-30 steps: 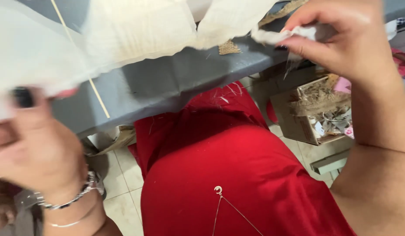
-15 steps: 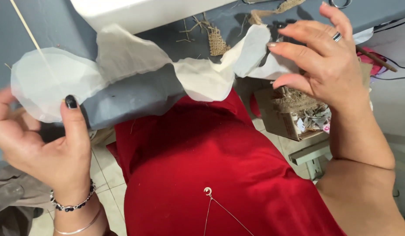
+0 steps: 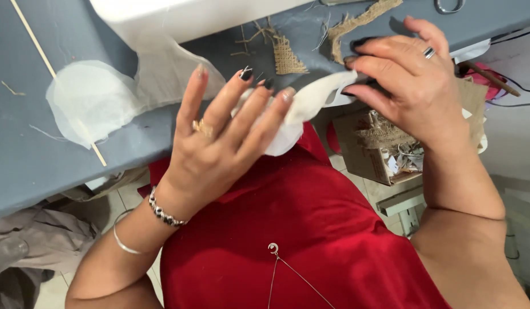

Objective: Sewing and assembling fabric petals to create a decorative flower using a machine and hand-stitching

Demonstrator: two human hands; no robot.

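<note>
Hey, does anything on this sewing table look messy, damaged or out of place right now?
Mostly the frayed burlap scraps, loose threads shedding onto the grey table beside the right hand. The sheer white fabric lies crumpled, overhanging the edge near the left hand.
</note>
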